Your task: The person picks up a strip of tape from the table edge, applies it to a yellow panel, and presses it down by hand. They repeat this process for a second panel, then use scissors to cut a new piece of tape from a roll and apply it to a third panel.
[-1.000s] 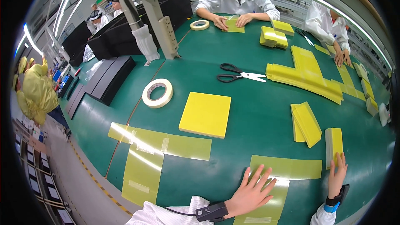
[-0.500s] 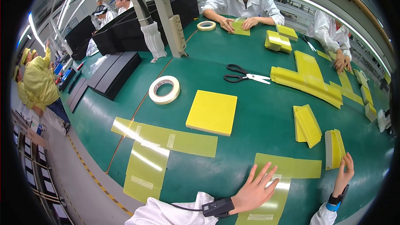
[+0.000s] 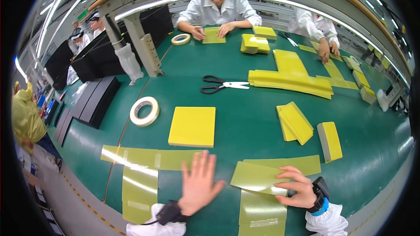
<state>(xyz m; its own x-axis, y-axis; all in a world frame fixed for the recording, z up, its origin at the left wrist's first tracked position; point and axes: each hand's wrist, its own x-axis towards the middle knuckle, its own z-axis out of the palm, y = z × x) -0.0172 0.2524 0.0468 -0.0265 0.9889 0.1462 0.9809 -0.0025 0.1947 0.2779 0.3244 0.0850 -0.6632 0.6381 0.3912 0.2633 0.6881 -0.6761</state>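
As I stand by the green surface (image 3: 253, 135), I find the worker's right hand (image 3: 301, 191) with thumb and fingers pinching the right end of a loose yellow sheet (image 3: 253, 178). That sheet lies at a slant over the right-hand taped sheets (image 3: 262, 207), partly covering their crosspiece; whether it touches them along its whole length, I cannot tell. The left hand (image 3: 199, 188), slightly blurred, is palm down with fingers spread, its fingertips overlapping the right end of the left-hand taped sheets (image 3: 140, 181); contact cannot be confirmed. Beyond it sits a square yellow stack (image 3: 192, 126), with a roll of tape (image 3: 145, 123) to its left. Black-handled scissors (image 3: 226, 84) lie farther back, blades toward a T-shaped yellow pile (image 3: 291, 81). Beyond the right hand are a narrow yellow stack (image 3: 330, 141) and, to its left, a fanned yellow bundle (image 3: 296, 122). Across the surface, a person in white (image 3: 218, 15) has both hands at another yellow sheet (image 3: 214, 35).
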